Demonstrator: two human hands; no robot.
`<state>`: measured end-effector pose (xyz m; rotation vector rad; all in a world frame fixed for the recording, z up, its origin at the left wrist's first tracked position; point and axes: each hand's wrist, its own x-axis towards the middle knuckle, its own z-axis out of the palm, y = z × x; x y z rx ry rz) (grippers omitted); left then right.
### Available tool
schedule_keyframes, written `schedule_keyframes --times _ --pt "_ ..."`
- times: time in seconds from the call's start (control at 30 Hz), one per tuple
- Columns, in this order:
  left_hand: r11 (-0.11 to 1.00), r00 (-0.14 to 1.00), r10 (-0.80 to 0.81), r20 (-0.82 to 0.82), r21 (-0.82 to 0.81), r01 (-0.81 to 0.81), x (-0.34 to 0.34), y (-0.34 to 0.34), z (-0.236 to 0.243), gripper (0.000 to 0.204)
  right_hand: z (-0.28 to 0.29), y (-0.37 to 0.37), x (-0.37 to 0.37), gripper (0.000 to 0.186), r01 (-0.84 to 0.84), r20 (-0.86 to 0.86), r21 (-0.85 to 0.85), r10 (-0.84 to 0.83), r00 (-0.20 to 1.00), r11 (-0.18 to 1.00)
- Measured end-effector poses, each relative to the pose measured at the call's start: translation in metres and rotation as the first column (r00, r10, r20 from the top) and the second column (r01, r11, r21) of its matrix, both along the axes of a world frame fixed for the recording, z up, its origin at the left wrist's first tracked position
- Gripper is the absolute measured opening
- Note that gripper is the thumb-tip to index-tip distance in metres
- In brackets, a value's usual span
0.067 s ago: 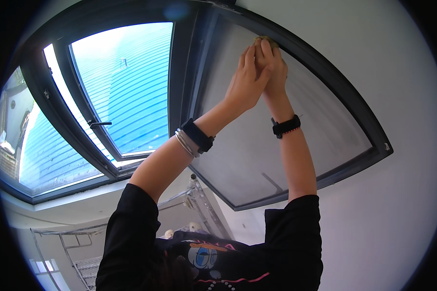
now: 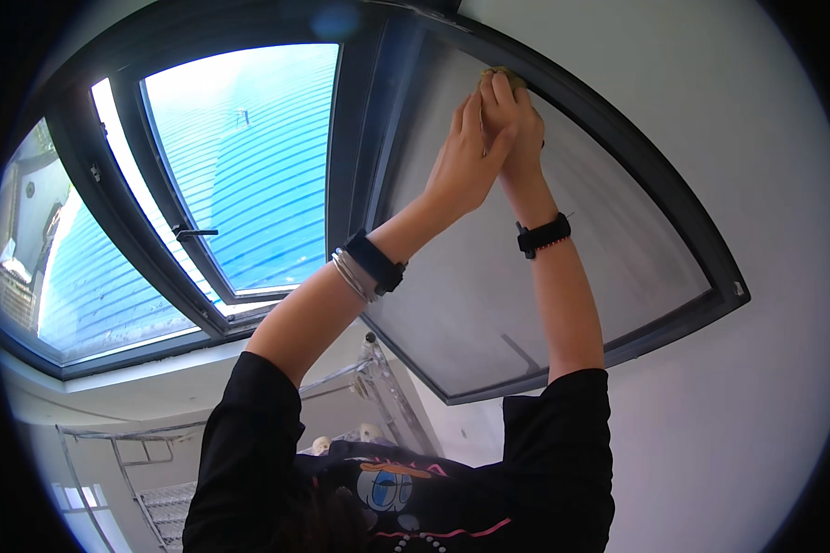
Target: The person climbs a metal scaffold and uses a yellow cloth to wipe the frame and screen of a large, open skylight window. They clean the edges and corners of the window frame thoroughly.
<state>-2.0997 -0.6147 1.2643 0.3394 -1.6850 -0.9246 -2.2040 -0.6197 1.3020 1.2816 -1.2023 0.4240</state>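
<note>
One right hand [image 2: 527,138] clamps one yellowish pad [image 2: 492,70] at one panel [image 2: 618,240], one left hand [image 2: 466,172] overlapping, grip unclear.

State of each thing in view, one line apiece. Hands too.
Left hand: raised, overlapping the right hand; grip unclear
Right hand: raised, fingers over the brownish wad
Brownish wad: at the panel's upper edge, mostly hidden
Grey panel: dark-framed, appears swung out
Window sash: appears ajar
Window handle: roughly horizontal
Left wristband: worn
Right wristband: worn
Bracelets: worn, left arm
</note>
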Motion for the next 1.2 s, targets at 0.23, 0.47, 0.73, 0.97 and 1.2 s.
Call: schedule_keyframes --times 0.23,0.47,0.73,0.97,1.2 --pt "0.998 0.993 0.017 0.113 0.062 -0.024 0.02 -0.01 -0.003 0.068 0.005 -0.033 0.006 0.021 0.023 -0.112 0.007 -0.023 0.993 1.0" --pt "0.991 0.983 0.055 0.175 0.112 -0.075 0.035 -0.024 -0.006 0.068 0.006 -0.076 0.007 0.021 -0.017 -0.142 0.073 0.027 0.99 0.997" --pt "0.989 0.977 0.115 0.18 0.073 -0.13 0.05 -0.039 -0.012 0.059 0.007 -0.1 0.02 0.017 -0.058 -0.086 0.053 0.063 0.994 0.997" --pt "0.987 0.982 0.086 0.168 0.117 -0.106 0.046 -0.044 -0.016 0.057 0.004 -0.101 0.02 0.02 -0.144 -0.013 0.028 0.144 0.989 0.989" --pt "0.99 0.977 0.089 0.195 0.093 -0.109 0.036 -0.04 -0.016 0.057 -0.009 -0.103 0.026 0.028 -0.265 0.162 -0.06 0.272 0.949 0.962"
